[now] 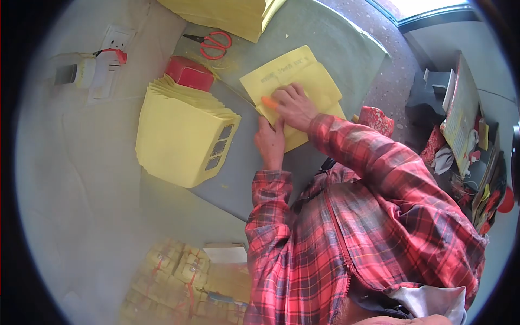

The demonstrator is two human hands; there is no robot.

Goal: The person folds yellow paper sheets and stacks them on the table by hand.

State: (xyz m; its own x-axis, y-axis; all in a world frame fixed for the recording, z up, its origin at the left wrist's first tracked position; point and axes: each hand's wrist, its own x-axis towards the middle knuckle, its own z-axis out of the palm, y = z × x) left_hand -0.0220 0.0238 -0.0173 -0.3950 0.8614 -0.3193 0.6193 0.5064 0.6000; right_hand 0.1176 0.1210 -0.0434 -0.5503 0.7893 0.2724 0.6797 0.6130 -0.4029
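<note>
Yellow paper (287,70) with dark printing lies on the table, a folded flap showing along its lower left side. My right hand (295,106) is closed on a small orange tool (269,103) and presses it against the paper; its exact kind is hidden by my fingers. My left hand (270,142) grips the paper's lower left edge between thumb and fingers. To the left stands a thick fanned stack of folded yellow paper (181,132) with dark printed blocks on its near end.
A red box (189,74) sits behind the stack, beside red-handled scissors (214,44). More yellow paper (227,16) lies at the table's far edge. Tied yellow bundles (168,276) are at lower left. Assorted items (460,119) crowd the right side.
</note>
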